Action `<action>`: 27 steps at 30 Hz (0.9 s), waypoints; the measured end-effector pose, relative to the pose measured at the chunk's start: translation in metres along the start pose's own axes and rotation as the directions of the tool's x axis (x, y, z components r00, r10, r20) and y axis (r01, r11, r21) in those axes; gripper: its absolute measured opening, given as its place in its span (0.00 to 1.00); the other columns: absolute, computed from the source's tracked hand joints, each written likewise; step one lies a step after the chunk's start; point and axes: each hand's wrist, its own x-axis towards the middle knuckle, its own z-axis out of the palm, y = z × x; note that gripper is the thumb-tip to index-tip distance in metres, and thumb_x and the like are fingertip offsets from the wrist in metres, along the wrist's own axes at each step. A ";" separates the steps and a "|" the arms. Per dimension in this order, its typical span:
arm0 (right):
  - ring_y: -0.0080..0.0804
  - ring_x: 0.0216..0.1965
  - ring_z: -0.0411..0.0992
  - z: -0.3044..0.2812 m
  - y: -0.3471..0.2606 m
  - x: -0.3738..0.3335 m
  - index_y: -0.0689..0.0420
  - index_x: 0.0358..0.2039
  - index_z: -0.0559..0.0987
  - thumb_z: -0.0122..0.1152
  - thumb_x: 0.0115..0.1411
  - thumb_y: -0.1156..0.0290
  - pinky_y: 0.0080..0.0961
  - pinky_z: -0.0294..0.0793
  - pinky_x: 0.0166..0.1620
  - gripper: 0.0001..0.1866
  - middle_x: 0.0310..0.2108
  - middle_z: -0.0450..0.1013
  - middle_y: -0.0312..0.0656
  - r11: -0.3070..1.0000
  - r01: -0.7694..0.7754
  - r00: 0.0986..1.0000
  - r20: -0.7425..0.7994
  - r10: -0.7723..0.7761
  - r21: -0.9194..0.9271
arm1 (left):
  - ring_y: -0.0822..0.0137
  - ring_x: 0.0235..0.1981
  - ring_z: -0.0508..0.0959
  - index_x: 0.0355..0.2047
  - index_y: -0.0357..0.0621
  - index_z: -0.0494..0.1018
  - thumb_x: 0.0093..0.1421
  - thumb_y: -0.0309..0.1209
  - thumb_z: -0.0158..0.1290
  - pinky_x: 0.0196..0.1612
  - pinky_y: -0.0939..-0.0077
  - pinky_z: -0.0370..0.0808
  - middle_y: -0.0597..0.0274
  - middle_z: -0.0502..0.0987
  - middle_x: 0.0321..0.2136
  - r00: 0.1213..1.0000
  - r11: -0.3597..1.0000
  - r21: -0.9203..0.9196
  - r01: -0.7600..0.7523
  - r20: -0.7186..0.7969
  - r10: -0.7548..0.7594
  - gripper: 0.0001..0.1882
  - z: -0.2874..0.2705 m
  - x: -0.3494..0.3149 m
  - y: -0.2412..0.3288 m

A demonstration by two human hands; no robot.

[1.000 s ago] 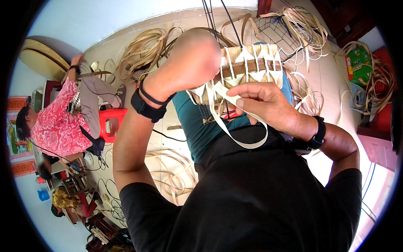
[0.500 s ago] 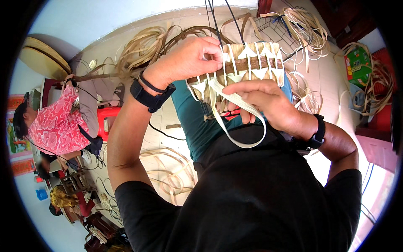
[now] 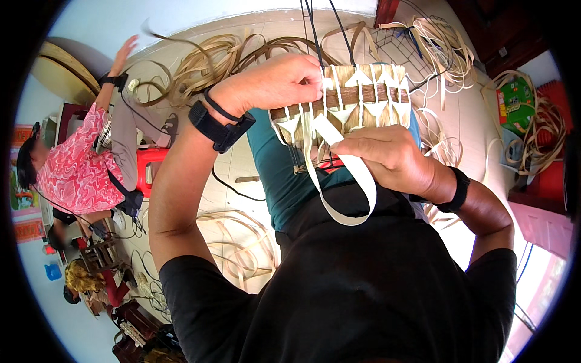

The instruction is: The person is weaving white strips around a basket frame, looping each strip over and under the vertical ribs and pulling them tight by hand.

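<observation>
Wore, nearest at six o'clock, a black short-sleeved shirt. Just beyond, pinched a flat, cream, ribbon-like strip with the right grip at five o'clock, thumb and forefinger pressed together near its tip. Let the slack droop in a loop toward six, with the other side running up to a rectangular, tan, brown-banded, woven-looking panel with cream lacing. Judged the strip light, limp and springy, perhaps slippery on its smooth faces and easily creased; best taken flat, just behind the tip. Had the panel over teal cloth trousers; judged it stiffer, not heavy, best steadied by its edges. Set the left grip against its eleven-o'clock side with curled fingers; could not tell whether pinching lacing or edge. Saw farther off a tan coil of flat strips at ten o'clock and, near nine, a co-worker in a pink patterned shirt.
</observation>
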 end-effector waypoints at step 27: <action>0.28 0.24 0.73 0.016 0.001 0.018 0.58 0.33 0.77 0.59 0.45 0.74 0.23 0.72 0.25 0.11 0.32 0.73 0.37 0.857 0.201 0.979 0.074 -0.188 -0.475 | 0.70 0.29 0.68 0.27 0.35 0.73 0.59 0.29 0.55 0.35 0.74 0.66 0.64 0.66 0.27 1.000 0.998 -0.065 -0.027 -0.012 0.026 0.09 0.001 0.001 -0.006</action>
